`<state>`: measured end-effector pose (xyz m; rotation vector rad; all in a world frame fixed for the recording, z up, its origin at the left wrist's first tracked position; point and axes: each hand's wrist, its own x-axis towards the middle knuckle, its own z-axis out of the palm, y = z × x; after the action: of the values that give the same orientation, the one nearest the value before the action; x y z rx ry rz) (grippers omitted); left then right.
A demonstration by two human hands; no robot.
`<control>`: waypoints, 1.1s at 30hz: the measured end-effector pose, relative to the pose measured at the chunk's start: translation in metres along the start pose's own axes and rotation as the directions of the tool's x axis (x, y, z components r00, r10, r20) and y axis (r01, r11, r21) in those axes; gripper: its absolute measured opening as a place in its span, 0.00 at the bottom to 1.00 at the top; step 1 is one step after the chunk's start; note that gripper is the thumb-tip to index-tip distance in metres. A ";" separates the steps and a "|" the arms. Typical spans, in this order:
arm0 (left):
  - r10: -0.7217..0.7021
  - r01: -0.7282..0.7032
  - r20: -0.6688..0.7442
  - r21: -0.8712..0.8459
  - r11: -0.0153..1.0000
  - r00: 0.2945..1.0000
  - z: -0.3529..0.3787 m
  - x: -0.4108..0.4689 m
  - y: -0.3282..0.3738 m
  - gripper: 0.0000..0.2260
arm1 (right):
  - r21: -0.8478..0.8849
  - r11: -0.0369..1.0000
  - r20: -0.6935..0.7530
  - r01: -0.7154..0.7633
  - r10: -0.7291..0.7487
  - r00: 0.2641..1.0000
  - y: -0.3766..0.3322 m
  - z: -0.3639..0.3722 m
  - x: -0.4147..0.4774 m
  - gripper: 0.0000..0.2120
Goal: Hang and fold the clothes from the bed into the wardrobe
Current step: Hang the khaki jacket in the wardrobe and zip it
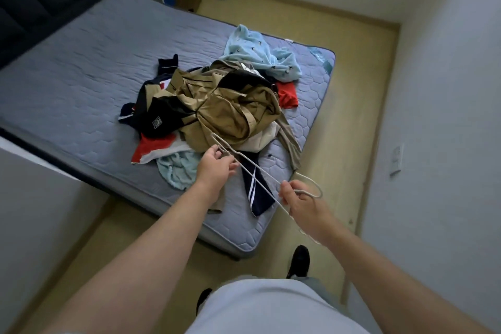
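Over bed, left hand, right hand hold hanger.

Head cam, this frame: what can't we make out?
1. Head view, wardrobe: none identifiable; the plain grey panel at the left edge is cut off.
2. Head view, garments under the crumpled tan jacket: the pile hides their number.
3. Head view, thin white wire hanger: the right hand covers part of it.
4. Head view, square patch on the black garment: too small to read.
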<state>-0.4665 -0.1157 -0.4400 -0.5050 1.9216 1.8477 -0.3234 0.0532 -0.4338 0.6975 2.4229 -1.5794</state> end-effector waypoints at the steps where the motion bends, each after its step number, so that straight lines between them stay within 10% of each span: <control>1: -0.024 0.024 -0.019 -0.009 1.000 1.000 0.013 0.004 0.000 0.27 | -0.014 1.000 0.015 0.001 -0.001 1.000 0.002 -0.014 0.009 0.21; 20: -0.205 0.232 -0.156 0.180 0.956 0.966 0.125 0.250 0.031 0.11 | -0.149 0.979 0.112 -0.139 0.156 0.981 -0.026 -0.100 0.280 0.14; 33: -0.340 0.375 -0.179 0.614 0.695 0.923 0.168 0.471 0.014 0.10 | -0.180 0.955 0.152 -0.236 0.264 0.952 -0.012 -0.067 0.460 0.13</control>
<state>-0.8626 0.0678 -0.6850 -0.6334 2.1377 0.8519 -0.7255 0.2431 -0.5713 0.7671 2.2039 -1.2752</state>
